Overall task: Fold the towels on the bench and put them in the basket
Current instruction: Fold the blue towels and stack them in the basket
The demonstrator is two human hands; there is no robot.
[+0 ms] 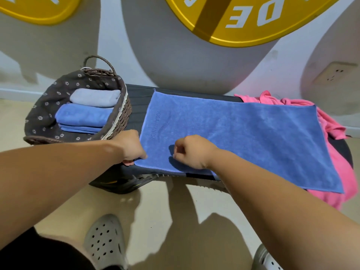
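Observation:
A blue towel (243, 133) lies spread flat across the black bench (138, 102). My left hand (130, 147) pinches its near left corner at the bench's front edge. My right hand (191, 152) rests on the towel's near edge with fingers curled; whether it grips the cloth is unclear. A wicker basket (120, 114) with a dark flowered lining stands on the bench's left end. It holds a folded grey towel (95, 97) on top of folded blue towels (83, 116). A crumpled pink towel (335, 129) lies under the blue towel's right end.
The bench stands against a grey and white wall with large yellow discs (243, 18). A wall socket (335, 73) is at the right. My feet in grey perforated clogs (105, 242) stand on the beige floor below the bench.

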